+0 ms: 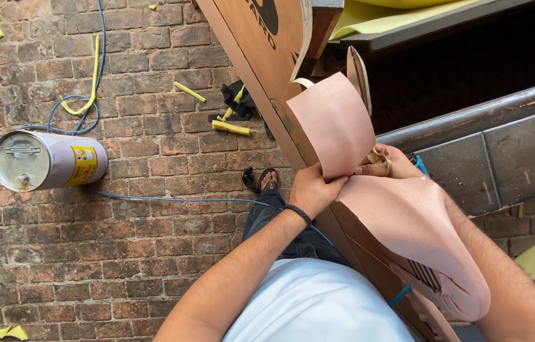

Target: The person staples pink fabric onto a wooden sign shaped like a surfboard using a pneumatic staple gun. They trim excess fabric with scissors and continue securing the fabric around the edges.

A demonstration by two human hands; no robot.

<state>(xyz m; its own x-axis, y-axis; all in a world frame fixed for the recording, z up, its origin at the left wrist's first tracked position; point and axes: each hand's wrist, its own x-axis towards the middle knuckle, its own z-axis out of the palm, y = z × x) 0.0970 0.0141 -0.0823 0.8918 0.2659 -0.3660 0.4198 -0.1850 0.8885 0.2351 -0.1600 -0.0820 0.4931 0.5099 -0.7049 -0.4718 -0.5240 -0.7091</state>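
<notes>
Red-brown bricks make up the floor [122,253] under the person. Both arms reach forward from the body, bent at the elbows. The left hand [315,189] has a dark band at the wrist, and its fingers curl in. The right hand [386,163] sits just beside it, a little higher.

A metal can [46,161] with a yellow label lies on its side, well apart to the left. A thin blue hose [172,199] runs over the bricks near it. Yellow foam scraps [229,127] lie about. A big brown board [261,57] leans across the middle, and a foot in a black sandal [261,180] shows beside it.

Both hands are closed on a pink sheet [407,221]. The left grip pinches its bent-up edge. The right grip holds the fold from the other side. This sheet lies over the board and curls up between the hands.
</notes>
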